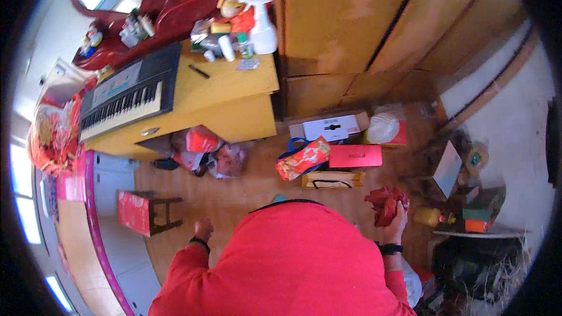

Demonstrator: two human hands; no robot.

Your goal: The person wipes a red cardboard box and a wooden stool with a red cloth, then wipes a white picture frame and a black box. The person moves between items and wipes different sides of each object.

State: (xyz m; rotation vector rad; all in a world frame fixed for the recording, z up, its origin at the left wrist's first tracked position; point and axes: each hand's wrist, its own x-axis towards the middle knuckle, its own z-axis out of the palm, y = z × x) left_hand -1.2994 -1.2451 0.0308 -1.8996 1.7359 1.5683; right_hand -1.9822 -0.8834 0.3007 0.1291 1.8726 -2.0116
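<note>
In my right hand [398, 222] is a crumpled dark red plastic bag [385, 203], gripped to the right of my body. My left hand [203, 230] hangs low on the other side, a little blurred, its fingers apart and holding nothing. Ahead on the floor lie a pink-red box [355, 155], a tan paper bag [333, 179] with a dark handle, and a red-and-orange patterned packet [303, 158]. Behind them sits a white box [331, 127]. A bottle of yellow liquid [428, 216] stands just right of my right hand.
A keyboard [126, 96] and a white spray bottle [261, 29] rest on the yellow desk [228, 90]. Wooden cabinets [339, 20] rise ahead. A red-covered stool [136, 213] stands at left. Plastic bags [228, 161] lie under the desk; boxes [448, 168] clutter the right side.
</note>
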